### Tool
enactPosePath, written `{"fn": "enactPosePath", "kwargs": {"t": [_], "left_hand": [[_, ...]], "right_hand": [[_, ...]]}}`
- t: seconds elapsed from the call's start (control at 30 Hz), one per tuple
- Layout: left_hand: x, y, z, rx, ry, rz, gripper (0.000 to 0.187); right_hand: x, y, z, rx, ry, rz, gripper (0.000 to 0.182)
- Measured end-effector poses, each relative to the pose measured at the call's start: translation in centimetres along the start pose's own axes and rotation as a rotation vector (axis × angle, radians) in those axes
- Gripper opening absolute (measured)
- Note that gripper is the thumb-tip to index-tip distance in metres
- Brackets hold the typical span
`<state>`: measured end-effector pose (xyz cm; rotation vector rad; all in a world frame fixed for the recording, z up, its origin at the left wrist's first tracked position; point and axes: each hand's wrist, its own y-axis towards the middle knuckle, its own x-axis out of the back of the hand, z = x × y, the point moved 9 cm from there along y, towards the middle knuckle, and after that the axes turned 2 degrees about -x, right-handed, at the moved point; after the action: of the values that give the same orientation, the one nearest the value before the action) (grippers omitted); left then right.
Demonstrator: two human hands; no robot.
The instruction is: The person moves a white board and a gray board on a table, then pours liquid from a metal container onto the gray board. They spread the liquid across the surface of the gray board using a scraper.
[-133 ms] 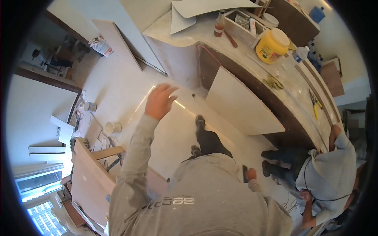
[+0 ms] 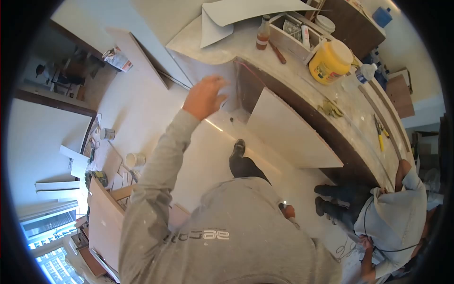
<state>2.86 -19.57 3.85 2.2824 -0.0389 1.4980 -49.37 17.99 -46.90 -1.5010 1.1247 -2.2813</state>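
Observation:
My left hand is raised ahead of me with thumb and fingers apart, holding nothing. It overlaps the end of the long curved counter in this view. Low at my right side, my right hand is closed around a small dark, flat thing with a bright glint on it; its kind I cannot tell. A pale board leans on the counter's front, between my hands and the counter. My shoe is on the light floor.
The counter bears a yellow tub, a sauce bottle, gloves and yellow-handled pliers. A person stands at right beside the counter. Cords lie on the floor. At left stand a bucket and a wooden panel.
My left hand has moved right and up in view, towards the counter's end. My right hand has shifted slightly left, and only one of my shoes shows now.

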Motion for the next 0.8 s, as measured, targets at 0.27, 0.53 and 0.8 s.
{"fn": "enactPosePath", "kwargs": {"t": [0.27,0.53,0.8], "left_hand": [[-3.8,26.1,7.7,-0.048,0.247,0.077,0.061],[-14.1,38.4,16.8,0.095,0.416,0.290,0.075],[-21.4,43.7,18.1,-0.133,0.275,0.301,0.028]], "right_hand": [[2.7,3.3,9.2,-0.243,0.372,-0.066,0.040],[-0.4,-6.6,10.2,-0.550,0.488,-0.239,0.033],[-15.0,-18.3,17.1,-0.856,0.493,-0.376,0.036]]}}
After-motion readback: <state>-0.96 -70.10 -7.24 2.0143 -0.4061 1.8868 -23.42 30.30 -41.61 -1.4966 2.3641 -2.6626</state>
